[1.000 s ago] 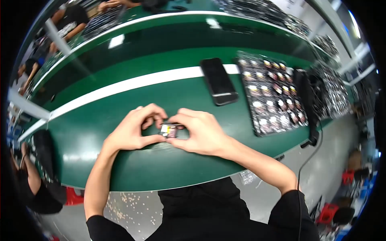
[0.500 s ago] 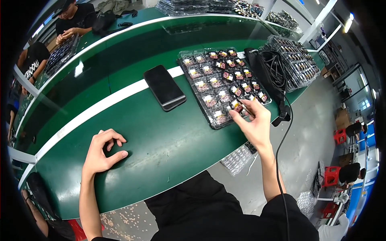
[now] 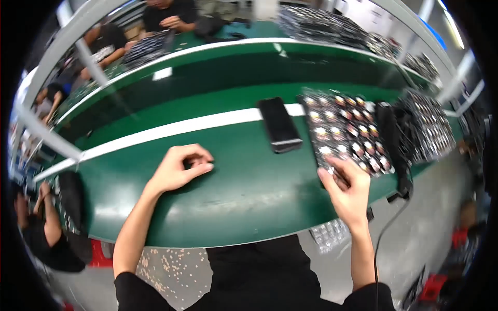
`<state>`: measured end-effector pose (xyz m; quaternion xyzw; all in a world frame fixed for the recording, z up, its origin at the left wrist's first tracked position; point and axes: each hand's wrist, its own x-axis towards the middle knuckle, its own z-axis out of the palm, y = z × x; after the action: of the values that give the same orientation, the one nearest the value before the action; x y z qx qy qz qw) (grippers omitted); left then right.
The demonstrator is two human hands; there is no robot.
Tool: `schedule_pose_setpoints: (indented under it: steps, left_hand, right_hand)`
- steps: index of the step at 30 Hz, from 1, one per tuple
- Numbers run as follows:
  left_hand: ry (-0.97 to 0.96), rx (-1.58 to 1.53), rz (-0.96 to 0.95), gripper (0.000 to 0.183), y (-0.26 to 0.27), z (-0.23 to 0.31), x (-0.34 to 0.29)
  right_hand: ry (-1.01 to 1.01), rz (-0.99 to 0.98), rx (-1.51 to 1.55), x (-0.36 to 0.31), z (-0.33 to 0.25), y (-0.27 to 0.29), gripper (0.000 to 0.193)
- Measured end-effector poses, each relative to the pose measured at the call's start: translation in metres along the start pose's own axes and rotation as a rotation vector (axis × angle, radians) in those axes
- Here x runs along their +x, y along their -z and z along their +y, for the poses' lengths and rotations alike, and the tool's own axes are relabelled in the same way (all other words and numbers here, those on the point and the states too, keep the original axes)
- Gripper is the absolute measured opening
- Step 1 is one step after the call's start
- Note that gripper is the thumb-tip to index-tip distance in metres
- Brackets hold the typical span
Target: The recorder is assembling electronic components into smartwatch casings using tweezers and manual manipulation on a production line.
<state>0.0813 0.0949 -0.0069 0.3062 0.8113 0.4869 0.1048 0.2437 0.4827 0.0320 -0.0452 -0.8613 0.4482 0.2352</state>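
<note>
On the green table, my left hand (image 3: pixel 179 167) rests with its fingers loosely curled and the thumb a little apart, holding nothing. My right hand (image 3: pixel 348 185) is at the near left corner of a clear plastic tray (image 3: pixel 317 150). Its thumb and fingers are drawn together there, and blur hides what they pinch, if anything. Rows of small dark pieces with light, coloured faces fill the tray's pockets; those on the right look darker than those on the left. Left of the tray lies a black phone (image 3: pixel 279 123).
A black bag with a cable (image 3: pixel 395 129) lies right of the tray, beside stacked filled trays (image 3: pixel 429 124). A white strip (image 3: pixel 197 123) crosses the table. Across it, people work near more stacked trays (image 3: pixel 321 26). A person (image 3: pixel 49 228) sits at the left. A clear tray (image 3: pixel 330 234) shows below the table edge.
The view has turned right-to-left, so table things appear farther right and more level. My right hand has moved from the tray's near pockets to its near left corner. The left hand's thumb has come closer to its fingers.
</note>
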Motion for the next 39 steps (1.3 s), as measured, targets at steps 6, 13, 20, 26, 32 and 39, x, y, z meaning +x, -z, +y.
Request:
schedule_pose_setpoints:
  steps: [6,13,20,26,32,39]
  left_hand:
    - [-0.081,0.334,0.217,0.018,0.046,-0.026,0.018]
    - [0.174,0.944,0.752,0.027,0.199,-0.150,-0.051]
    - [0.751,0.904,1.099,0.069,0.302,-0.222,-0.089]
    - [0.790,0.936,0.992,0.052,0.322,-0.230,-0.070]
    - [0.567,1.089,1.093,0.034,0.313,-0.230,-0.086]
    - [-0.061,0.721,0.469,0.055,0.114,-0.085,-0.006]
  right_hand:
    - [0.275,-0.515,0.033,0.010,-0.061,-0.081,0.036]
    - [0.338,-0.556,-0.005,0.025,-0.038,-0.162,0.030]
    - [0.307,-0.522,0.019,0.024,-0.022,-0.170,0.029]
    - [0.266,-0.534,-0.034,0.026,-0.025,-0.169,0.029]
    - [0.319,-0.568,0.017,0.026,-0.024,-0.168,0.032]
    - [-0.032,-0.447,0.417,0.035,-0.018,-0.168,0.026]
